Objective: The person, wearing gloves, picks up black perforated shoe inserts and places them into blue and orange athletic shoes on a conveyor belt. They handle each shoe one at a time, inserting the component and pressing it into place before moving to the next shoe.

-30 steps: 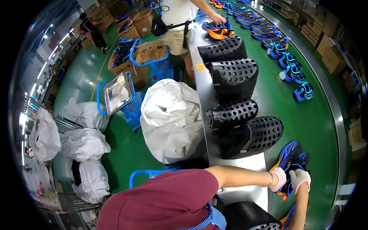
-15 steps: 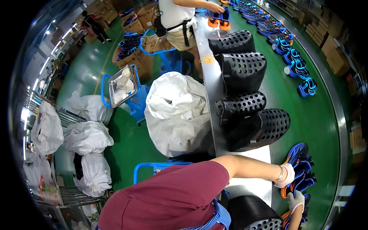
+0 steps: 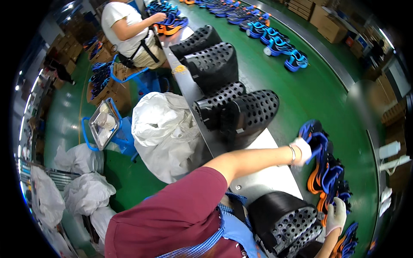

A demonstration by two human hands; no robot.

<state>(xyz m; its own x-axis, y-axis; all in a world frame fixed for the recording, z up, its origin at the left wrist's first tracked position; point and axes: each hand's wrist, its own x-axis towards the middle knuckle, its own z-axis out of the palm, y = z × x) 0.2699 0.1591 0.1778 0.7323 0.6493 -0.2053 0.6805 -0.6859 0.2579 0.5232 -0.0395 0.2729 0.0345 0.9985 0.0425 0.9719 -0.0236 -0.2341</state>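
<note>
A row of blue sandals with orange soles (image 3: 325,172) lies on the green conveyor belt (image 3: 309,90) at the right. My left hand (image 3: 302,150), in a white glove, reaches out from my maroon sleeve and grips the blue straps at the far end of that row. My right hand (image 3: 335,217), also gloved, comes up from the lower edge and holds the near end of the same row. More blue and orange sandals (image 3: 350,241) lie just below it.
Black perforated mould shells (image 3: 241,109) stand along the grey bench (image 3: 275,180), with another (image 3: 286,221) by my apron. Left of the bench are a big white sack (image 3: 165,133), a blue trolley with a tray (image 3: 103,124) and more sacks. A person in a white shirt (image 3: 129,26) works farther up the belt beside blue sandals (image 3: 279,45).
My hands were close together on the sandals; now they are apart, the left at the far end of the row and the right nearer me. The view has tilted.
</note>
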